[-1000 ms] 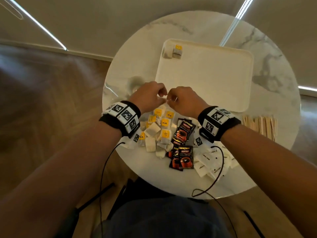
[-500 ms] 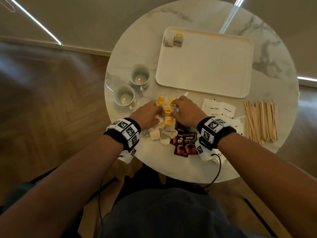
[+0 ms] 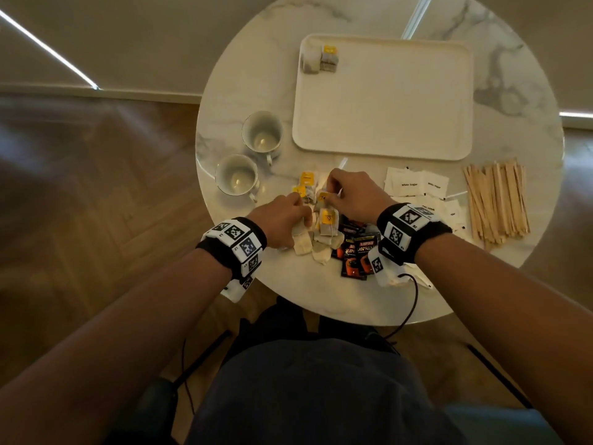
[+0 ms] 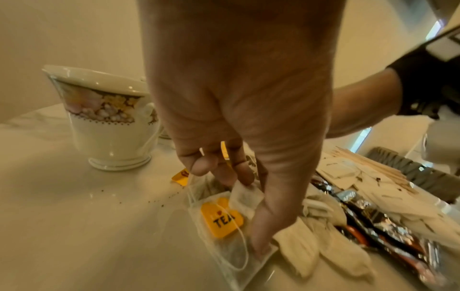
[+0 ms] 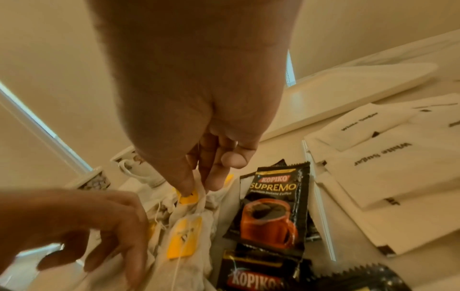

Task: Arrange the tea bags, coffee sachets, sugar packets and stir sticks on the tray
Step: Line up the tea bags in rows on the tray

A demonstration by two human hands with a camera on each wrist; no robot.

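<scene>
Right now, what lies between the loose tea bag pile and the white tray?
Only bare marble table between the yellow-tagged tea bag pile and the white rectangular tray; the head view shows it.

table [image 3: 529,75]: white marble, grey veining
tray [image 3: 385,149]: plain cream-white
tea bags [image 3: 325,226]: off-white paper, yellow tags, black "TEA" lettering
coffee sachets [image 5: 271,204]: black, gold and red print, orange-brown cup picture
sugar packets [image 3: 414,184]: white, black lettering
stir sticks [image 3: 497,200]: pale wood
cups [image 4: 104,118]: white, floral band of pink and yellow under rim
wrist bands [image 3: 407,232]: black, white squares with black marker patterns
floor [image 3: 96,203]: brown wood
</scene>
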